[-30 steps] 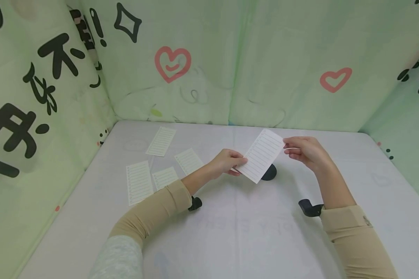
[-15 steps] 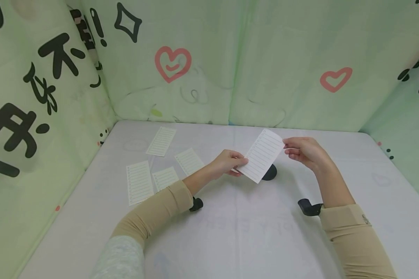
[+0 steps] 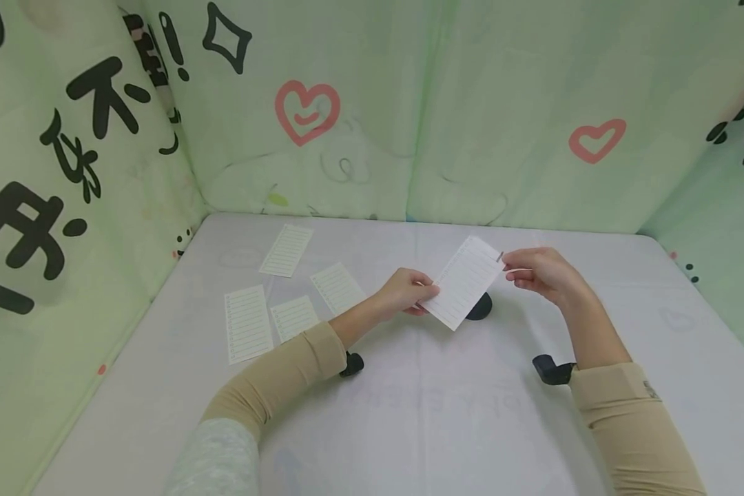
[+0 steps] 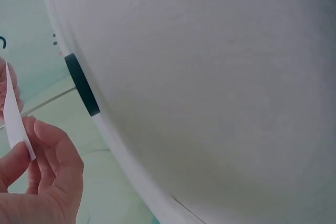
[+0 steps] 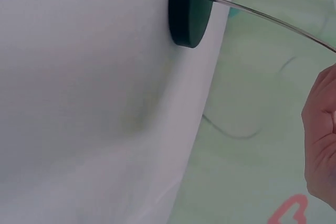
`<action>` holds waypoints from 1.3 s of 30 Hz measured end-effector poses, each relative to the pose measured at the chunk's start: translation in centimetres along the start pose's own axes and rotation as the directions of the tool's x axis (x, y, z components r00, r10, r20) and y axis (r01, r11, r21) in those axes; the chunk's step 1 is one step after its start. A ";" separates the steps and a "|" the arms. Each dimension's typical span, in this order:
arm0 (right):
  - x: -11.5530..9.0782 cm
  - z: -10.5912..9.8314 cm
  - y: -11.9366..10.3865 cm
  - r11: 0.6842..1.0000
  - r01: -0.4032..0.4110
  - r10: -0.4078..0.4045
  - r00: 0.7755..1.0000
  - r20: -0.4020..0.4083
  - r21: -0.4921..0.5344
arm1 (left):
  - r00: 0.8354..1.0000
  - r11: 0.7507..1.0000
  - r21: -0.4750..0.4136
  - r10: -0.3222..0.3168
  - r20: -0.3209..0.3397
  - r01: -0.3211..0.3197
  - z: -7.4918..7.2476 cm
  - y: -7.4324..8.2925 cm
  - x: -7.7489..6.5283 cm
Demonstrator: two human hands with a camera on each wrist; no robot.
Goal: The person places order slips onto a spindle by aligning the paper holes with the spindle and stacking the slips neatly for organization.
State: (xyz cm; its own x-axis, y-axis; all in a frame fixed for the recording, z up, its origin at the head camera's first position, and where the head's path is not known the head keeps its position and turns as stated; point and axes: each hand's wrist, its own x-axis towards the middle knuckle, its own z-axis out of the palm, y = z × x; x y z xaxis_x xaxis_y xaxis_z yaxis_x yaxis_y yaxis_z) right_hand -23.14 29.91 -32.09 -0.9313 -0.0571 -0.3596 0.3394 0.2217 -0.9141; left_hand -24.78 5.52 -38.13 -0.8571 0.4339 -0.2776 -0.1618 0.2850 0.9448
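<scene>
In the head view my left hand (image 3: pixel 404 293) pinches the lower left edge of a white lined checklist card (image 3: pixel 466 284), held tilted above the table. Behind the card stands a note holder (image 3: pixel 481 308) with a round black base. Its thin metal rod (image 5: pixel 273 20) rises from the base in the right wrist view; the card covers most of it from the head. A small dark tip (image 3: pixel 500 256) shows at the card's upper right corner, where the thumb and fingertips of my right hand (image 3: pixel 544 274) pinch. The left wrist view has the card (image 4: pixel 17 124) edge-on between thumb and fingers.
Several more lined cards (image 3: pixel 248 324) lie on the left of the white-covered table (image 3: pixel 471 427), one of them (image 3: pixel 287 251) farther back. A green printed curtain (image 3: pixel 496 138) surrounds the table's back and sides. Black camera mounts (image 3: pixel 553 370) stick out from both wrists.
The held card has shifted slightly down and left, away from the right fingertips, and its upper right corner no longer curls. The dark tip has come into view between card and right hand.
</scene>
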 end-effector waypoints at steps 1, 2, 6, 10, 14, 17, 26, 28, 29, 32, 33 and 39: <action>0.1 0.0 0.2 0.999 -0.010 0.010 1.000 0.004 -0.034 | 1.000 1.000 0.009 -0.010 0.000 0.010 0.0 0.0 -0.1; 0.3 0.0 0.4 0.998 -0.020 0.021 1.000 0.011 -0.065 | 1.000 0.999 0.022 -0.025 0.000 0.025 -0.1 0.0 -0.2; 1.0 -0.2 1.3 0.985 -0.047 0.055 0.998 0.044 -0.167 | 0.995 0.994 0.040 -0.104 0.005 0.103 -0.2 -0.1 -0.2; 1.6 -0.5 1.9 0.966 -0.053 0.080 0.992 0.097 -0.253 | 0.982 0.981 0.059 -0.185 0.021 0.184 -0.6 -0.3 0.1; 1.9 -0.7 2.3 0.954 -0.056 0.106 0.982 0.155 -0.294 | 0.971 0.968 0.094 -0.236 0.043 0.231 -0.9 -0.5 0.2; 2.4 -0.7 2.6 0.945 -0.064 0.125 0.977 0.174 -0.320 | 0.962 0.958 0.115 -0.270 0.044 0.264 -1.0 -0.7 0.4; 3.5 -0.7 3.1 0.902 -0.094 0.187 0.964 0.187 -0.421 | 0.932 0.936 0.090 -0.347 0.106 0.339 -1.1 -1.4 0.9; 3.8 -0.7 3.2 0.896 -0.103 0.203 0.961 0.190 -0.432 | 0.926 0.933 0.094 -0.357 0.120 0.348 -1.0 -1.5 0.9; 3.9 -0.6 3.3 0.893 -0.111 0.212 0.959 0.191 -0.435 | 0.924 0.931 0.103 -0.362 0.124 0.351 -1.0 -1.5 0.9; 4.3 -0.4 3.6 0.887 -0.133 0.238 0.952 0.191 -0.443 | 0.916 0.923 0.124 -0.380 0.126 0.365 -1.0 -1.6 0.9; 4.3 -0.4 3.7 0.884 -0.136 0.243 0.951 0.192 -0.447 | 0.914 0.920 0.129 -0.386 0.127 0.370 -1.0 -1.6 0.9; 4.9 -0.2 4.0 0.874 -0.150 0.261 0.947 0.186 -0.462 | 0.905 0.911 0.128 -0.406 0.126 0.391 -1.1 -1.7 0.9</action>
State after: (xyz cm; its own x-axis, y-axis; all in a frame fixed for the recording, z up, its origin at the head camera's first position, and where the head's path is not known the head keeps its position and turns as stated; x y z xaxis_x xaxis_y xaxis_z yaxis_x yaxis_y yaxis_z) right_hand -26.33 30.68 -37.50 -0.7692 -0.1774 -0.6138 0.3752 0.6522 -0.6587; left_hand -25.80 4.51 -39.79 -0.6486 0.3843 -0.6570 -0.4202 0.5390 0.7300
